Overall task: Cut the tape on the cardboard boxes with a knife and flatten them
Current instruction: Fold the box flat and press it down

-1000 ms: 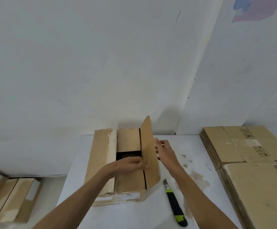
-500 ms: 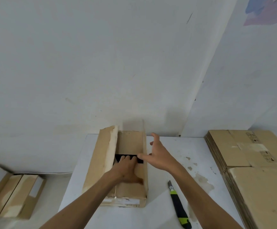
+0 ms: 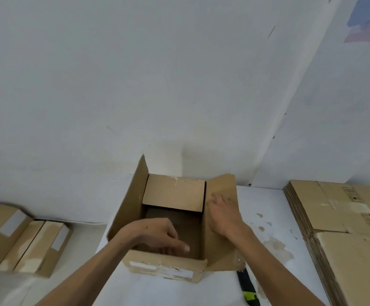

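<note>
An open cardboard box (image 3: 164,265) stands on the white table (image 3: 272,208). Its left long flap (image 3: 129,202) stands up and its right long flap (image 3: 221,250) is spread outward. The far short flap (image 3: 174,192) leans in over the opening. My right hand (image 3: 222,215) lies with straight fingers on the right flap. My left hand (image 3: 157,234) reaches into the near end of the opening, fingers pointing right, with nothing seen in its grasp. A black and yellow-green knife (image 3: 248,289) lies on the table by the box's near right corner, partly hidden under the flap.
A thick stack of flattened cardboard (image 3: 345,228) fills the right side of the table. Several taped boxes (image 3: 22,239) lie lower down at the left. The white wall rises right behind the box.
The right long flap went from upright to folded outward under my right hand. The left long flap has risen. My left hand moved from the near flap into the opening.
</note>
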`<action>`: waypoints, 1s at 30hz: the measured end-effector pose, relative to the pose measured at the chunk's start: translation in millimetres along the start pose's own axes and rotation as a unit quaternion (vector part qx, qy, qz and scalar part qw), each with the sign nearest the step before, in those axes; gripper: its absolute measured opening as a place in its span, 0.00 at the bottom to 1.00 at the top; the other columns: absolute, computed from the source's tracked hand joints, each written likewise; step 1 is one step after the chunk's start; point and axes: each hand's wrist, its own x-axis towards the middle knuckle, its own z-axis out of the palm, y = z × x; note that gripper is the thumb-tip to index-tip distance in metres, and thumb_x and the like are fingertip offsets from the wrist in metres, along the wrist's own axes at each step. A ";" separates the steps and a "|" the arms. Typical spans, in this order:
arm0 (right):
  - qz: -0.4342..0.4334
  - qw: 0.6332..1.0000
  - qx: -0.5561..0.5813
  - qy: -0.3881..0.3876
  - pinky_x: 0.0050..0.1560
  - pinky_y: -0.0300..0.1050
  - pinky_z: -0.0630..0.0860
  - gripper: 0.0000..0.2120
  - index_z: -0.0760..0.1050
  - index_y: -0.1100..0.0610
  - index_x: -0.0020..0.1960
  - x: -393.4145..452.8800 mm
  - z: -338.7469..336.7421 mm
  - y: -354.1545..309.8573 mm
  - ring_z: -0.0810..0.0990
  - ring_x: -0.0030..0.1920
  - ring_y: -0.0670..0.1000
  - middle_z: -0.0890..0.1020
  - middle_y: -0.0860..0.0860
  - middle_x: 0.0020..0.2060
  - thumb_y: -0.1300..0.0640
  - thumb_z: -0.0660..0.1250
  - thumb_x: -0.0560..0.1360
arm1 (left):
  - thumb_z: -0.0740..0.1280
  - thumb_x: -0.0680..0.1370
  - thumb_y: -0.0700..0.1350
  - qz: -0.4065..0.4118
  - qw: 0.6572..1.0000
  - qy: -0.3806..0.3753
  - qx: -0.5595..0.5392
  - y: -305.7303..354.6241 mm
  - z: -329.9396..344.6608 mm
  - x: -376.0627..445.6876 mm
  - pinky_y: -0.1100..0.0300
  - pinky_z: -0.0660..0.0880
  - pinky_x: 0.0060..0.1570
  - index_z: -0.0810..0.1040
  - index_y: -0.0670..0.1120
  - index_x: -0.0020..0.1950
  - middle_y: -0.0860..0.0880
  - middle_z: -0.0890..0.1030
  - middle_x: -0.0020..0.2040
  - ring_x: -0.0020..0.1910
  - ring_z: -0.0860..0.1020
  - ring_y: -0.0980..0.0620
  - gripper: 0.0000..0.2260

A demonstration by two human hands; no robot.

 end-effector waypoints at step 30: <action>-0.003 0.985 -0.174 0.000 0.62 0.71 0.72 0.46 0.53 0.56 0.81 82.9 26.3 -32.9 0.78 0.61 0.60 0.72 0.57 0.67 0.46 0.75 0.73 | 0.76 0.71 0.63 -0.071 0.980 0.158 -0.100 -87.5 87.6 6.6 0.58 0.75 0.64 0.83 0.63 0.57 0.62 0.80 0.57 0.57 0.76 0.57 0.16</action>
